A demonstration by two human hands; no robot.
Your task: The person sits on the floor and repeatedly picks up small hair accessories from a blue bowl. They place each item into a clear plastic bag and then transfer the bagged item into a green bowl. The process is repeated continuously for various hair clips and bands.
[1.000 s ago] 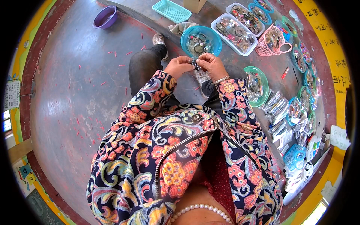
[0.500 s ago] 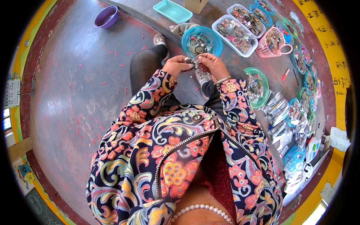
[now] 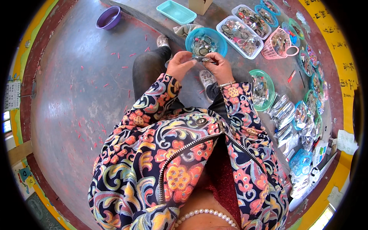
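Between my two hands, just over the near rim of a blue basin (image 3: 220, 43), is a small shiny plastic packet (image 3: 201, 58) with something dark in it. My left hand (image 3: 179, 66) is closed at its left end, thumb and fingers bent toward each other. The other end is pinched between thumb and fingers of my right hand (image 3: 220, 69). The contents are too small to make out. Inside the basin lie more clear packets (image 3: 200, 44) and dark rings. A grey cloth (image 3: 185, 29) touches the basin's far left side.
To the right stand white trays (image 3: 245, 55), a pink basket (image 3: 273, 53), a green basin (image 3: 273, 90) and several small round baskets, all filled with packets. Silvery bags (image 3: 282, 111) are heaped nearby. A turquoise tray (image 3: 177, 12) and purple basin (image 3: 108, 18) sit farther off.
My hands have shifted slightly up and toward the blue basin, with the packet turned flatter between them. My left fingers have lifted and spread a little from their tighter pinch.
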